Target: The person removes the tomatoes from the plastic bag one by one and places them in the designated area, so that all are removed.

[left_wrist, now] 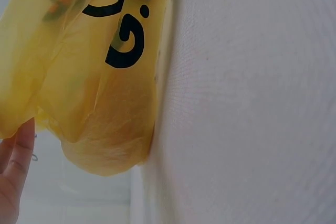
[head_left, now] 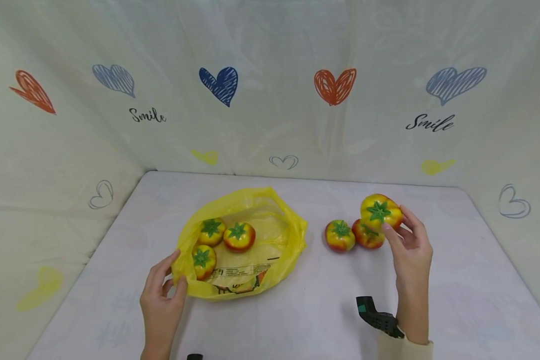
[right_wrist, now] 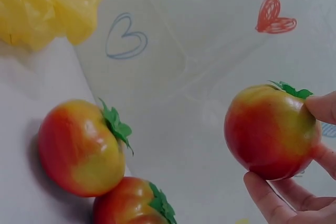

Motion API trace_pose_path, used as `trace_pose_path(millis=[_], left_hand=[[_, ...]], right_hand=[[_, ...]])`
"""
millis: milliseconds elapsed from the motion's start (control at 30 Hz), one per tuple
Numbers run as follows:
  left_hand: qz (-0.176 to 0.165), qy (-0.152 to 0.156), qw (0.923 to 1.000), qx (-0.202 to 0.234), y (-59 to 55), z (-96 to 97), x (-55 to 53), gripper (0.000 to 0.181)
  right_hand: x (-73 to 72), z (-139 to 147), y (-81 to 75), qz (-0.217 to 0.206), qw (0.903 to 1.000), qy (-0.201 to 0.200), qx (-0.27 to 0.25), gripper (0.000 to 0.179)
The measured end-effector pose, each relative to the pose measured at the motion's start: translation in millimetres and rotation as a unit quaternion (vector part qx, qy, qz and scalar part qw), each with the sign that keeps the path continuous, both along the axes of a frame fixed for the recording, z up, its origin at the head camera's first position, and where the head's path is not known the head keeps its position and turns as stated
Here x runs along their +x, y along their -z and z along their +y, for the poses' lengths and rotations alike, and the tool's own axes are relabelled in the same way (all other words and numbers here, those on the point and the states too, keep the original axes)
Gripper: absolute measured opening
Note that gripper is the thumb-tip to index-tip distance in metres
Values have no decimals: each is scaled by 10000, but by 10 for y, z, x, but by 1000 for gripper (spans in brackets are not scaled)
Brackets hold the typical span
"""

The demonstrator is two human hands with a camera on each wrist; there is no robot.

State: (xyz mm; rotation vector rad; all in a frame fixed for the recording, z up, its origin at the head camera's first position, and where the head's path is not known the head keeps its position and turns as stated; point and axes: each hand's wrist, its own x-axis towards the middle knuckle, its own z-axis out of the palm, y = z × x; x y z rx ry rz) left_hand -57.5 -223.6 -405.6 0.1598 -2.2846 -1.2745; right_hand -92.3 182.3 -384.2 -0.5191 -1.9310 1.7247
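My right hand [head_left: 411, 242] holds a red-and-yellow toy tomato [head_left: 372, 212] by thumb and fingertips, raised off the table; its green leafy top faces the head camera. Just behind it two more tomatoes sit side by side, the left tomato [head_left: 339, 236] in full sight and the right tomato [head_left: 368, 235] partly covered by the held one. With its thumb and fingers at the left rim, my left hand [head_left: 162, 290] grips a yellow plastic bag [head_left: 292, 235] that lies with its mouth wide. Inside it are three tomatoes, among them a tomato [head_left: 239, 237] near the middle.
A white table [head_left: 306, 320] carries the bag and tomatoes. Behind and beside it hangs a pale curtain [head_left: 270, 125] printed with hearts and "Smile". Dark print shows on the bag's side in the left wrist view. A black strap mount [head_left: 378, 317] is on the right wrist.
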Motion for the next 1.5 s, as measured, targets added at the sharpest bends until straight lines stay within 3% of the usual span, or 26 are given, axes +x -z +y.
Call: trace_pose_path(millis=[133,233,300,500,567,800,1067,1200,1400,1500], left_hand=[[137,77,9999,-33,-6,3,6,55],[153,101,9998,-17,-13,3,7,55],[167,98,9998,-54,-9,2,7,55],[125,87,9999,-79,9,-7,0,55],[96,78,9999,-60,7,-6,0,56],[43,43,10000,-10,-14,4,7,55],[-21,4,10000,-16,-28,10,14,55],[-10,16,10000,-17,-15,5,11,55],[-4,18,10000,-19,-3,0,8,55],[-24,-2,10000,-19,-6,4,10,55]], right_hand=[[-143,407,539,-43,9995,263,-147,55],[-205,586,772,-23,9979,509,-390,56],[-185,581,739,-113,9969,651,-435,56],[-75,402,401,-483,9914,962,-739,55],[-84,442,454,-435,9898,1006,-907,57],[-205,766,877,-568,9803,1310,-1368,66],[-206,780,920,-643,9746,1495,-1542,67],[-159,684,799,-650,9714,1510,-1715,65],[-21,455,445,-688,9674,1604,-1835,49],[36,442,393,-1010,9664,1596,-1746,45]])
